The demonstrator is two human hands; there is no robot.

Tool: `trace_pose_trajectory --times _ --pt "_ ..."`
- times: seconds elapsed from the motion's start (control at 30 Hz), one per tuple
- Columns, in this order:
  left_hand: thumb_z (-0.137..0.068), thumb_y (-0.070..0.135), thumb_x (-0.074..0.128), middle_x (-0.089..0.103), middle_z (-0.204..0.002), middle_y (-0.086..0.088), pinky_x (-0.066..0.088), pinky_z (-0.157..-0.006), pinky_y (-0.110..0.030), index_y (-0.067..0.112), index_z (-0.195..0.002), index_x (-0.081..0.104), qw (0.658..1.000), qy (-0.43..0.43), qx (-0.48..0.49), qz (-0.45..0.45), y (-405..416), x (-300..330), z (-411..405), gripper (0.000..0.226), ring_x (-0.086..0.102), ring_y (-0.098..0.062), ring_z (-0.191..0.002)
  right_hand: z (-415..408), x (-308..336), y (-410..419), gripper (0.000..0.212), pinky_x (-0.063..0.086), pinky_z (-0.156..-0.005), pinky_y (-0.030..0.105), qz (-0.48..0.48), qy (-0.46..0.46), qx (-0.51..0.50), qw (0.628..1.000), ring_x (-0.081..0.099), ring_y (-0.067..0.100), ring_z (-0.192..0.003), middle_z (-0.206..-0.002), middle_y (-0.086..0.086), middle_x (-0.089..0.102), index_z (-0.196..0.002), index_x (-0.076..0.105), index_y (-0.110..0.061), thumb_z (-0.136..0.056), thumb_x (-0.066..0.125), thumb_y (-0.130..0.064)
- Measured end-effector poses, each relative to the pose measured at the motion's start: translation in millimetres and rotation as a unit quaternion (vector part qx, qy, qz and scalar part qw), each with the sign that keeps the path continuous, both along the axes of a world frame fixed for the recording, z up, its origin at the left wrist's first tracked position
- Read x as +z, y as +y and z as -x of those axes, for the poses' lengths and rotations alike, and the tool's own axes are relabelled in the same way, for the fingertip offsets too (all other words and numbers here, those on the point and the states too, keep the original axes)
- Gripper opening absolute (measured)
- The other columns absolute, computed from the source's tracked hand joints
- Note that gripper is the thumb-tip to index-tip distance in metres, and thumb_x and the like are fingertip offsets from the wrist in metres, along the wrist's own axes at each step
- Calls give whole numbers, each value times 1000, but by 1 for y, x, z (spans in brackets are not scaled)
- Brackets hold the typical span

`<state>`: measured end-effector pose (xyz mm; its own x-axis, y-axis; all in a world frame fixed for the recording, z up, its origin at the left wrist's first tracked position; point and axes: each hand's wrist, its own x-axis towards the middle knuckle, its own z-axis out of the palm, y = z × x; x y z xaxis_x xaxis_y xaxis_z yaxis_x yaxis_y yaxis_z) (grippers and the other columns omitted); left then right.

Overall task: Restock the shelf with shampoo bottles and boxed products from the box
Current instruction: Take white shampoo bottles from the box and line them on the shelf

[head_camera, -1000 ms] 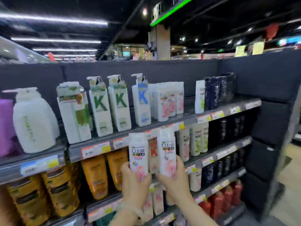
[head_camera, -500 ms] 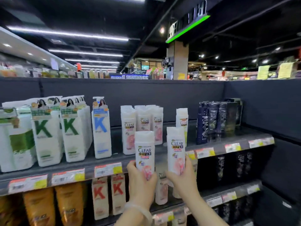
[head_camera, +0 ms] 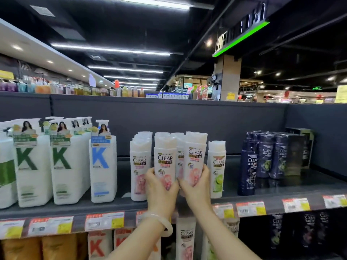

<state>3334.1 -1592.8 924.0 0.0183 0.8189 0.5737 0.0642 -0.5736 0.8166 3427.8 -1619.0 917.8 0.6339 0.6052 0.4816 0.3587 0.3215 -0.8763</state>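
Both hands are occupied at the top shelf. The left hand is closed around the lower body of one white pink-labelled shampoo bottle; the right hand is closed around a second bottle of the same kind. Both bottles are held above the shelf front, between the standing pink-labelled row on the left and a single green-labelled bottle on the right, with further white bottles directly behind them. Whether either base touches the shelf cannot be determined; the hands cover it. Orientation: long axes near vertical, caps up, labels facing the aisle; the right-hand bottle leans slightly with its top to the right. Recommendation for the step in hand: set each base flat on the shelf before releasing, straighten the right bottle, keep labels forward, and line them with the existing row without nudging the green-labelled neighbour, which stands just beside the right hand. The supply box is not in view.
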Motion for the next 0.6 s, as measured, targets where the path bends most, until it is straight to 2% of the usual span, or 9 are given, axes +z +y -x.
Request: trace_pose_trajectory --times 0.1,0.23,0.3,0.47,0.53,0.6 --pt "-73 6 72 47 -105 0 39 -78 -21 11 -109 33 1000 -3 24 5 8 -4 -10 54 50 -13 -95 -7 -3 13 68 46 -81 28 1 0 13 1000 53 5 -99 -104 -22 48 -120 28 -35 -74 75 -17" --pt "-74 9 72 48 -111 -2 47 -87 -35 14 -114 32 999 12 41 23 17 -8 -16 57 52 -18 -102 -12 -10 22 69 50 -89 42 19 -11 37 999 53 16 -107 -117 -3 52 -126 28 -29 -74 71 -13" --pt "-74 9 73 45 -112 -3 46 -91 -39 9 -118 34 998 29 55 26 21 -10 -17 60 50 -20 -104 -13 -13 24 70 47 -93 42 38 -28 30 998 47 17 -110 -121 2 47 -128 28 -25 -74 71 -12" --pt "-72 7 73 45 -112 -6 43 -90 -34 2 -120 36 996 49 77 16 28 -19 -27 61 48 -22 -105 -22 -15 30 74 41 -100 39 75 -48 40 995 39 16 -115 -126 4 38 -134 25 -18 -75 70 -14" --pt "-73 7 72 45 -116 -9 40 -92 -31 1 -122 36 995 56 78 19 31 -24 -28 62 45 -21 -108 -23 -16 32 71 39 -97 31 92 -62 43 993 39 14 -113 -125 3 37 -132 27 -16 -76 70 -14" --pt "-74 8 72 40 -115 -3 36 -89 -24 5 -122 36 995 51 79 22 32 -27 -28 61 42 -13 -106 -25 -16 32 65 39 -92 28 107 -78 43 990 42 15 -111 -122 4 39 -127 30 -14 -76 70 -12"
